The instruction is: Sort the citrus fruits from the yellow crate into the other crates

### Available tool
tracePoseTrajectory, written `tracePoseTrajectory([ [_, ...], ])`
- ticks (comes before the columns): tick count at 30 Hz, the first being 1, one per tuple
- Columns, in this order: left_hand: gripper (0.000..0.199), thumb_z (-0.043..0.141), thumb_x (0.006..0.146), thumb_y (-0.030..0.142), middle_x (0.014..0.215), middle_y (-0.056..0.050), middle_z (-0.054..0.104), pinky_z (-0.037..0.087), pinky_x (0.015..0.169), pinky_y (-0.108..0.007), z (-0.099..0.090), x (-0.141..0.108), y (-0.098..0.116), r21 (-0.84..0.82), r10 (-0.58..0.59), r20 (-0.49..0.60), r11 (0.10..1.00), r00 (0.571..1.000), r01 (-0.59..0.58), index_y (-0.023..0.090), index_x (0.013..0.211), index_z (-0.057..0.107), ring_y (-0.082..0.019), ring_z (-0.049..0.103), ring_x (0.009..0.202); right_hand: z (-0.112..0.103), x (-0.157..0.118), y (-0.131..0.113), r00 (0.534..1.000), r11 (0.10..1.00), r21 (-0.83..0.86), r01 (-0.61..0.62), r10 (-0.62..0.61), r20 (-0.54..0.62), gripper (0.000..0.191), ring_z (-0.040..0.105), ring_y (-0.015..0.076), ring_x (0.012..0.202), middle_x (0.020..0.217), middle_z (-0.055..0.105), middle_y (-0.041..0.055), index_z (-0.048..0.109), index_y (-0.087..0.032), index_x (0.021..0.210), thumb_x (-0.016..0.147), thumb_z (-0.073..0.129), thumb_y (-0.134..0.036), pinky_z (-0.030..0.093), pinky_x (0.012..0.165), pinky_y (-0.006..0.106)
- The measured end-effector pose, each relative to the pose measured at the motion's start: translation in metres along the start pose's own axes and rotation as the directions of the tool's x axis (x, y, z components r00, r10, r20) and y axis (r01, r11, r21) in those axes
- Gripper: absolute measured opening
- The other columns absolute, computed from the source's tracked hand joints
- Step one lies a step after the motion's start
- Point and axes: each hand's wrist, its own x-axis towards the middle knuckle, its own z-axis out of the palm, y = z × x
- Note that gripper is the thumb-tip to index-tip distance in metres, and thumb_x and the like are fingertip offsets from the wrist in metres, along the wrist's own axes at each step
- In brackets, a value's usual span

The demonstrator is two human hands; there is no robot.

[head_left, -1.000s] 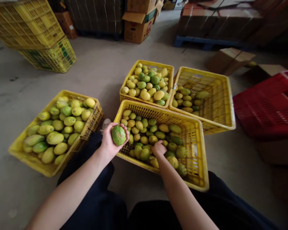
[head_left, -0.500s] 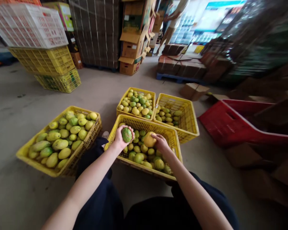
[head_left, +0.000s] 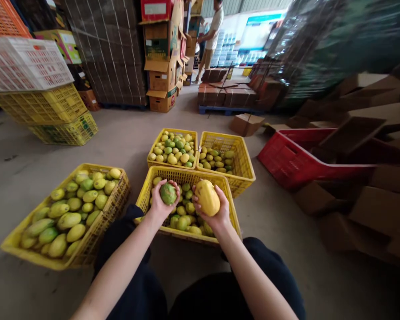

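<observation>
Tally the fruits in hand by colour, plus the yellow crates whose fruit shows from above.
Green fruit, in the left hand: 1
Yellow fruit, in the right hand: 1
Yellow crates with fruit showing from above: 4
Total: 6

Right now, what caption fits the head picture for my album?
Left hand holds green fruit, right hand holds yellow fruit, above a crate.
</observation>
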Motion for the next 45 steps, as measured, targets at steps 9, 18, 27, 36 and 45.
tracePoseTrajectory([
  [9,0.014,0.046,0.078,0.021,0.058,0.0,0.052,0.046,0.043,-0.019,-0.005,0.0,-0.007,0.068,0.0,0.028,0.998,1.0,-0.002,0.016,0.066,0.052,-0.01,0.053,0.047,0.012,-0.01,0.013,0.996,0.998,-0.02,-0.066,0.067,0.055,0.035,0.058,0.0169,0.059,0.085,0.07,0.0057,0.062,-0.022,0.101,0.072,0.059,-0.042,0.043,0.042,0.024],
  [18,0.027,0.043,0.089,0.028,0.082,-0.01,0.064,0.059,0.062,-0.029,-0.02,0.02,-0.018,-0.054,0.037,-0.259,0.997,0.965,-0.053,0.013,0.107,0.058,-0.021,0.068,0.078,-0.024,0.008,0.035,0.928,0.998,0.045,-0.047,0.061,-0.367,0.01,0.065,0.0197,0.078,0.076,0.066,0.0023,0.055,-0.023,0.08,0.082,0.055,-0.033,0.058,0.07,0.037],
  [27,0.043,0.04,0.095,0.045,0.079,-0.012,0.065,0.055,0.052,-0.023,-0.023,0.019,-0.023,0.02,-0.034,-0.305,0.999,0.952,0.042,0.008,0.104,0.061,-0.018,0.067,0.068,-0.01,0.003,0.026,0.861,0.974,0.219,0.058,0.062,-0.504,0.005,0.065,0.0181,0.071,0.074,0.066,0.0011,0.055,-0.021,0.084,0.086,0.055,-0.026,0.061,0.067,0.037],
  [36,0.022,0.075,0.075,0.022,0.091,-0.005,0.068,0.053,0.08,-0.023,-0.019,0.007,-0.036,0.356,0.18,0.069,0.915,0.981,-0.193,0.014,0.092,0.063,-0.015,0.066,0.087,-0.013,-0.004,0.033,0.819,0.766,-0.552,0.329,-0.523,-0.237,0.062,0.061,0.017,0.083,0.092,0.062,-0.0036,0.051,-0.027,0.105,0.052,0.084,-0.024,0.055,0.07,0.029],
  [45,0.06,0.088,0.054,0.028,0.114,-0.008,0.065,0.042,0.098,-0.031,-0.024,-0.021,-0.005,0.828,0.021,0.463,0.346,0.886,-0.441,0.02,0.11,0.068,-0.023,0.058,0.11,-0.013,-0.031,0.003,0.757,0.282,-0.828,0.485,-0.609,0.236,0.047,0.062,0.0202,0.087,0.097,0.066,0.0017,0.062,-0.023,0.102,0.062,0.082,-0.037,0.051,0.081,0.034],
])
